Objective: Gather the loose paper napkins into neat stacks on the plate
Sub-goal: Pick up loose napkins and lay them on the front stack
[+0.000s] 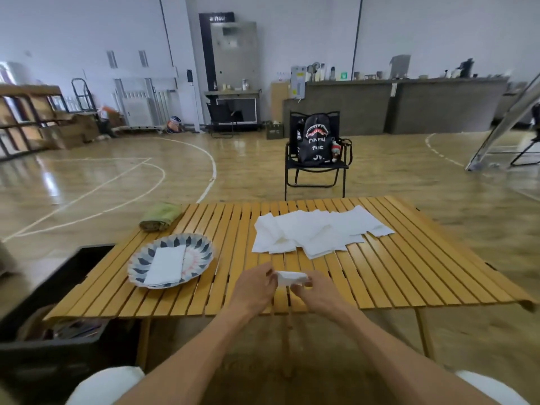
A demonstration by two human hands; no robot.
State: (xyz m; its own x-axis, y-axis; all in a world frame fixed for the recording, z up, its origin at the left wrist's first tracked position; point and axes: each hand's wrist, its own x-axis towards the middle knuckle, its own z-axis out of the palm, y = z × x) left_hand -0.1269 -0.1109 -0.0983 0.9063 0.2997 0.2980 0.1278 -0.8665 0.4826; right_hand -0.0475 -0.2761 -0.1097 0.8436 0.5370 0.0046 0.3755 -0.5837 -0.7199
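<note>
Both hands meet over the near middle of the slatted wooden counter [409, 258], right of the patterned plate [201, 244]: the left hand [255, 290] pinches one end of a small folded napkin [292, 278] and the right hand [317, 293] pinches the other end, holding it just above the slats. Left of the plate, a dark crate [58, 287] stands on the floor beside the counter. Beyond the plate, at the counter's far left corner, lies a rolled green cloth [160, 216]. On the plate itself rests a neat stack of folded napkins [166, 266]. Right of the plate and farther back, loose napkins [315, 232] lie spread and overlapping. Behind them stands a folding chair [317, 168] carrying a black backpack [315, 141].
</note>
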